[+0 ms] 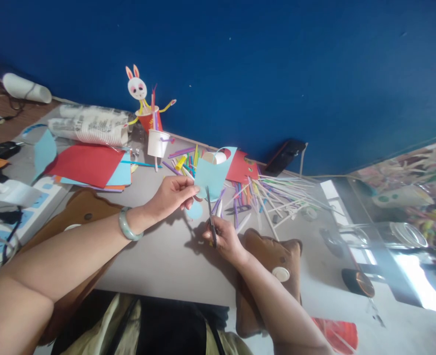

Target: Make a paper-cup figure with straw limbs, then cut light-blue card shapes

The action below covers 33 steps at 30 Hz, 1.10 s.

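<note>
My left hand (177,192) pinches the lower left edge of a light blue sheet of paper (214,175) and holds it above the table. A curved cut-out runs along the sheet's top edge. My right hand (223,239) grips a pair of dark scissors (212,224), whose blades point up at the sheet's lower edge, close to my left fingertips. Whether the blades are biting into the paper, I cannot tell. A light blue paper circle (194,210) shows just below my left fingers.
Behind the sheet stand a white paper cup (158,144) and a rabbit figure (137,88) in a red cup. Colored sticks (277,195) lie to the right. Red paper (88,165) and wrapped cups (92,128) are left. Brown cushions (287,261) lie beneath both arms.
</note>
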Each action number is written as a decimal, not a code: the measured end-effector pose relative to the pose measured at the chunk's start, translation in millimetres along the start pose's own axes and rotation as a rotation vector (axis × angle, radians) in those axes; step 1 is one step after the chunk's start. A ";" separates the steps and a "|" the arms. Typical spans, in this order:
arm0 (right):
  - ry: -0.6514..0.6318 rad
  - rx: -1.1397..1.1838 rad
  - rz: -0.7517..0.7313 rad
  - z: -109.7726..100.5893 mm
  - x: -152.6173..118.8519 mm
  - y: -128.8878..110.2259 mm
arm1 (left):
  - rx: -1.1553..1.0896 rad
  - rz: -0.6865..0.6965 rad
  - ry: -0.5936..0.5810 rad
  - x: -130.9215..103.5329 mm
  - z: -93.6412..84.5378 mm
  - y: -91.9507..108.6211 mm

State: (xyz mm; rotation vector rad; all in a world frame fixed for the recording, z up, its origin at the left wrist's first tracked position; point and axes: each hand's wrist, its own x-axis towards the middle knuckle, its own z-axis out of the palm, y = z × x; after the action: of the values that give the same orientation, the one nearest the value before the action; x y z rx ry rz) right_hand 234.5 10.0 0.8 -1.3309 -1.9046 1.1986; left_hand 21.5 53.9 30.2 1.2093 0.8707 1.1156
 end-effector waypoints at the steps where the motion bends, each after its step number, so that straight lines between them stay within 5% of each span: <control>1: -0.003 0.000 0.000 0.1 0.0 0.4 | -0.003 0.002 0.004 0.1 0.0 0.1; 33: -0.027 0.014 0.021 0.2 -0.1 -3.5 | 0.018 -0.090 -0.100 -0.7 4.0 -4.9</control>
State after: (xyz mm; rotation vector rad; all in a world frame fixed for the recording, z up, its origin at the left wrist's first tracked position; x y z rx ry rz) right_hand 232.7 9.4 3.8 -1.3360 -1.9020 1.2445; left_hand 26.0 52.2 26.0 1.2188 0.8517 0.9692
